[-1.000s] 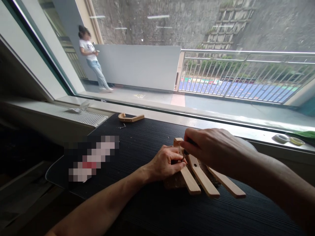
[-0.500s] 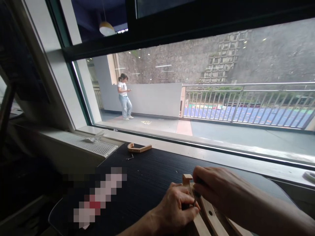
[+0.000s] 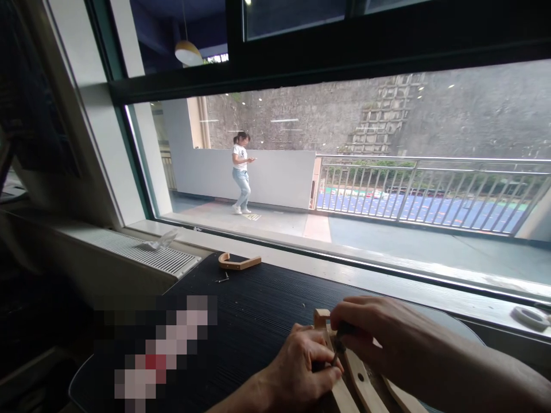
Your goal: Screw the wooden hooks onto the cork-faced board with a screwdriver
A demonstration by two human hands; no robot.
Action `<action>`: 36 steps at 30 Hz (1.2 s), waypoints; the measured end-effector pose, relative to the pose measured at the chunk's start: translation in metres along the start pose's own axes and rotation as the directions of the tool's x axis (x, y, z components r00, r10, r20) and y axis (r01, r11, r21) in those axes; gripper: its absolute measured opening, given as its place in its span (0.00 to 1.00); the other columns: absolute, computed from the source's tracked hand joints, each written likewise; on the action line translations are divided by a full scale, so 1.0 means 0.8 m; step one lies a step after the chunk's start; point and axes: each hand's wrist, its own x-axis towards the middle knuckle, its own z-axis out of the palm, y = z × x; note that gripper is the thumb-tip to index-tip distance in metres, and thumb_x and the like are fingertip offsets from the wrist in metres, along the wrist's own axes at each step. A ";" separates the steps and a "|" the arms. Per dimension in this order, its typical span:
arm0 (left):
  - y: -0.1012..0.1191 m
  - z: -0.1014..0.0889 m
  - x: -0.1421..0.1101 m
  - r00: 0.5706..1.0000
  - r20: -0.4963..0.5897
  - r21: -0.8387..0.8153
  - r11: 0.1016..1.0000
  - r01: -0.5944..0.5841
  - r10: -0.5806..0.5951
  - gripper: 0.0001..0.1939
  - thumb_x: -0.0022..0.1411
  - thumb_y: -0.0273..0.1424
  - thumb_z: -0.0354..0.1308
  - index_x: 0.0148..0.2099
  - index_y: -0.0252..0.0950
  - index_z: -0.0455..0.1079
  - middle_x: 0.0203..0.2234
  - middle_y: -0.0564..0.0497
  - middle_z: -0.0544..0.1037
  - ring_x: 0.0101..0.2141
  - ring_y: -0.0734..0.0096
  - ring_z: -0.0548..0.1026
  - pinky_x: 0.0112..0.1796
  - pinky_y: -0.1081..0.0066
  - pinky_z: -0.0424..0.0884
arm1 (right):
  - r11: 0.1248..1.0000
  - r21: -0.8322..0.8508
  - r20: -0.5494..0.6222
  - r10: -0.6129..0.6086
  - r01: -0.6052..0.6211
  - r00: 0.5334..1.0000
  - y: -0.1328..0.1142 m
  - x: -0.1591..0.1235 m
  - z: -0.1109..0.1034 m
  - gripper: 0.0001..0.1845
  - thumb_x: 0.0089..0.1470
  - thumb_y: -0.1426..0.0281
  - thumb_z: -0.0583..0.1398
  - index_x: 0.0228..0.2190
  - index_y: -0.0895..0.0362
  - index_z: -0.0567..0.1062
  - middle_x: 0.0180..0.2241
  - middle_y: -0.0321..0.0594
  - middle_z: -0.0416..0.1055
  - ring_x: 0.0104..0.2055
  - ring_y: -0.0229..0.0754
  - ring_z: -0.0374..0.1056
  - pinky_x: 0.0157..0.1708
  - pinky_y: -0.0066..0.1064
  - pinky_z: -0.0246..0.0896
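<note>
A wooden assembly of light slats (image 3: pixel 359 381) lies on the black ribbed table (image 3: pixel 258 310) at the bottom of the head view. My left hand (image 3: pixel 301 376) is closed in a pinch against the leftmost slat. My right hand (image 3: pixel 379 338) is closed round a small dark tool (image 3: pixel 340 338) whose tip points down at the slat beside my left fingers. The lower part of the assembly is cut off by the frame edge.
A curved wooden piece (image 3: pixel 238 262) and a small screw (image 3: pixel 222 279) lie at the table's far edge. A vent grille (image 3: pixel 146 255) with crumpled paper runs along the sill. Tape rolls (image 3: pixel 531 316) sit on the sill at right. Outside the window a person (image 3: pixel 241 172) walks on the balcony.
The camera has tilted up, so hands and slats sit lower in view. My hands stay on the slats with the tool. The person outside has walked to the right.
</note>
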 end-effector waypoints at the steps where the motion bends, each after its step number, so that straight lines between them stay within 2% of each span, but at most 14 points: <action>1: -0.001 0.000 0.000 1.000 0.000 0.007 1.000 0.001 -0.001 0.05 0.57 0.28 0.58 0.30 0.38 0.74 0.36 0.56 0.78 0.41 0.69 0.72 0.49 0.65 0.54 | 1.000 0.016 0.011 0.013 -0.013 1.000 -0.001 0.000 0.001 0.10 0.51 0.78 0.54 0.27 0.54 0.73 0.27 0.33 0.73 0.28 0.34 0.67 0.26 0.23 0.53; 3: -0.002 0.001 0.000 1.000 0.001 0.018 1.000 0.003 -0.003 0.05 0.58 0.28 0.58 0.31 0.39 0.74 0.36 0.56 0.77 0.41 0.69 0.72 0.49 0.65 0.54 | 0.998 0.039 0.023 0.053 -0.054 0.998 -0.004 0.001 0.004 0.10 0.54 0.77 0.53 0.25 0.56 0.71 0.25 0.34 0.71 0.26 0.35 0.65 0.25 0.24 0.52; 8: -0.002 0.002 0.000 1.000 0.009 0.042 0.999 0.023 -0.023 0.04 0.57 0.28 0.58 0.31 0.39 0.74 0.35 0.55 0.78 0.41 0.68 0.71 0.49 0.65 0.55 | 0.987 0.006 -0.055 0.160 -0.160 0.986 0.000 0.004 0.023 0.14 0.56 0.73 0.51 0.20 0.56 0.63 0.18 0.33 0.64 0.19 0.34 0.57 0.20 0.25 0.45; 12: 0.002 -0.001 -0.001 1.000 0.003 0.056 0.998 0.019 -0.020 0.06 0.58 0.29 0.57 0.31 0.38 0.74 0.34 0.54 0.77 0.38 0.68 0.72 0.47 0.65 0.56 | 0.980 -0.041 -0.109 0.187 -0.193 0.976 0.011 0.003 0.031 0.14 0.58 0.70 0.50 0.20 0.56 0.62 0.18 0.33 0.63 0.19 0.34 0.56 0.20 0.26 0.43; 15: 0.005 -0.002 -0.001 1.000 0.010 0.046 0.999 0.015 -0.016 0.06 0.59 0.29 0.57 0.30 0.38 0.74 0.34 0.55 0.77 0.38 0.70 0.72 0.47 0.66 0.56 | 0.987 -0.040 -0.049 0.154 -0.156 0.987 0.012 -0.001 0.020 0.13 0.59 0.68 0.51 0.24 0.56 0.68 0.21 0.35 0.68 0.22 0.36 0.61 0.22 0.26 0.46; 18: 0.005 -0.002 0.000 1.000 0.002 0.034 0.999 0.017 -0.017 0.06 0.58 0.29 0.57 0.30 0.37 0.74 0.34 0.55 0.77 0.38 0.70 0.72 0.47 0.66 0.55 | 0.998 0.012 0.012 0.059 -0.059 0.998 0.006 -0.004 0.004 0.09 0.58 0.71 0.52 0.31 0.53 0.72 0.27 0.34 0.72 0.28 0.37 0.66 0.25 0.26 0.50; 21: 0.004 -0.001 0.000 1.000 -0.003 0.037 0.999 0.010 -0.009 0.06 0.58 0.28 0.58 0.29 0.37 0.73 0.33 0.55 0.77 0.38 0.70 0.72 0.47 0.66 0.55 | 1.000 0.004 0.046 0.008 -0.008 0.999 0.003 -0.005 0.000 0.10 0.56 0.76 0.52 0.27 0.55 0.71 0.27 0.34 0.72 0.29 0.35 0.66 0.26 0.24 0.51; 26: 0.005 -0.001 0.000 1.000 -0.004 0.039 0.999 0.002 -0.001 0.06 0.58 0.28 0.57 0.30 0.38 0.74 0.33 0.56 0.77 0.39 0.71 0.72 0.47 0.66 0.55 | 0.987 -0.153 -0.051 -0.053 0.045 0.997 0.008 0.001 0.023 0.11 0.56 0.77 0.53 0.23 0.56 0.67 0.21 0.33 0.67 0.22 0.33 0.60 0.22 0.25 0.45; 32: 0.007 -0.002 0.001 1.000 -0.004 0.035 0.999 -0.001 0.001 0.06 0.57 0.27 0.58 0.29 0.37 0.74 0.34 0.55 0.77 0.39 0.70 0.72 0.47 0.68 0.55 | 0.962 -0.249 -0.201 0.058 -0.109 0.978 0.011 0.008 0.048 0.14 0.59 0.72 0.50 0.22 0.56 0.65 0.16 0.32 0.63 0.16 0.34 0.56 0.20 0.31 0.33; 36: 0.007 -0.001 -0.001 1.000 -0.011 0.021 1.000 0.001 -0.001 0.06 0.58 0.26 0.57 0.30 0.37 0.74 0.34 0.54 0.78 0.39 0.70 0.72 0.47 0.68 0.54 | 0.959 -0.243 -0.139 0.113 -0.144 0.984 0.010 0.004 0.031 0.12 0.57 0.68 0.53 0.23 0.56 0.67 0.19 0.34 0.68 0.20 0.36 0.61 0.21 0.30 0.35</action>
